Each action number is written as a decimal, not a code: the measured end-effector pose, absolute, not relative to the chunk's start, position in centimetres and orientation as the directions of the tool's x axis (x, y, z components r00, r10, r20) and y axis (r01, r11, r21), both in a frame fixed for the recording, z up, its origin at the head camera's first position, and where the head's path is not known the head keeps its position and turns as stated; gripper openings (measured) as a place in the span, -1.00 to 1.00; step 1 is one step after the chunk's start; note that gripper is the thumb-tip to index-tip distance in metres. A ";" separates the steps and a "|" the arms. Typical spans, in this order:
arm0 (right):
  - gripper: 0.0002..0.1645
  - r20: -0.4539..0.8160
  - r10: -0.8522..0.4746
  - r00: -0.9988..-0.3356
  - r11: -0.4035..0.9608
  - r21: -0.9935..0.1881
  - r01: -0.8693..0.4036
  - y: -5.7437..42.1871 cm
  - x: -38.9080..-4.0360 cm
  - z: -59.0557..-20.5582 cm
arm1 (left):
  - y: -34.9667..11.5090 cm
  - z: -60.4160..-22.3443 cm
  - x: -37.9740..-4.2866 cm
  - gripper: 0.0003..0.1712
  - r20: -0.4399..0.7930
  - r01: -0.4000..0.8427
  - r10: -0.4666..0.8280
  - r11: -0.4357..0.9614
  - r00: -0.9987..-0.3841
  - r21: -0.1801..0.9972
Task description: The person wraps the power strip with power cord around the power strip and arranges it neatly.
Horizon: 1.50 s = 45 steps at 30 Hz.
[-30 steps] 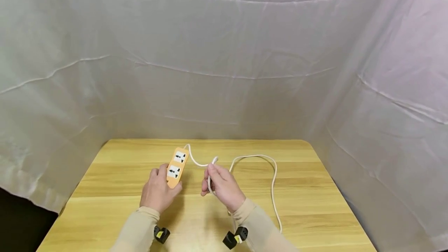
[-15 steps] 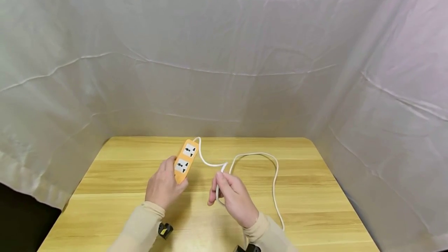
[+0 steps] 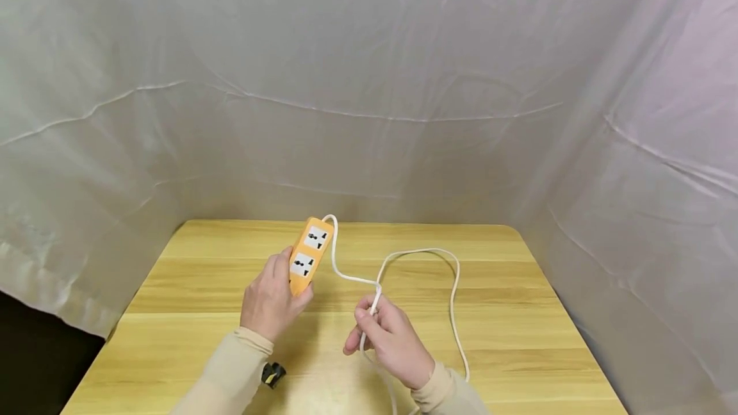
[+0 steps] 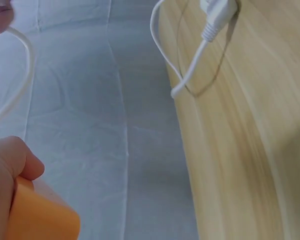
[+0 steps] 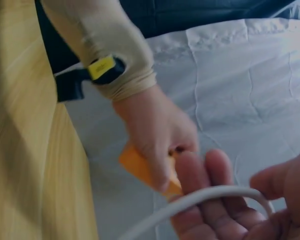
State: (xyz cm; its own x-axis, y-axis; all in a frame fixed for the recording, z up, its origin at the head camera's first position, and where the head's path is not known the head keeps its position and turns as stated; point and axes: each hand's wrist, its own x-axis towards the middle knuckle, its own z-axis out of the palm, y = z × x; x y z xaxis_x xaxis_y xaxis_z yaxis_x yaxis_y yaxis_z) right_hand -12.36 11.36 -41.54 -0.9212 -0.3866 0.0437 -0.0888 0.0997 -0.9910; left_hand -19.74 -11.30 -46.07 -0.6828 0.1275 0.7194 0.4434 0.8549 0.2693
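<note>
In the head view, my left hand point(image 3: 271, 296) grips the lower end of an orange power strip point(image 3: 309, 253) with two white sockets facing up. The strip is tilted, its far end pointing away to the right. A white power cord point(image 3: 353, 278) runs from that end to my right hand point(image 3: 394, 341), which pinches it between thumb and fingers. In the right wrist view the cord point(image 5: 200, 196) bends across the right hand's fingers. The left wrist view shows a white plug point(image 4: 219, 19) lying on the table, with cord attached.
Below and around is a wooden table point(image 3: 507, 312), and grey cloth point(image 3: 369, 165) hangs behind and at the sides. A loop of the cord point(image 3: 452, 300) lies on the table right of the right hand. A black wrist mount point(image 3: 273, 374) sits by the left sleeve.
The power strip and left hand have shifted right and slightly away. My right hand has slid right and toward me, with more cord stretched between the hands.
</note>
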 end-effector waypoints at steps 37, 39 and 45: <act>-0.60 -0.108 -0.478 -0.872 0.200 -0.980 0.012 14.7 -16.9 -43.4 | -9.6 -41.6 -18.6 -0.28 0.726 0.754 0.345 0.553 -0.595 0.355; -0.60 -0.112 -0.488 -0.865 0.220 -0.975 0.002 14.8 -17.2 -43.5 | -9.6 -41.5 -18.6 -0.28 0.725 0.757 0.350 0.548 -0.594 0.356; -0.55 -0.113 -0.494 -0.862 0.337 -0.939 -0.069 15.1 -17.7 -44.0 | -9.5 -41.4 -18.5 -0.27 0.712 0.766 0.380 0.542 -0.590 0.345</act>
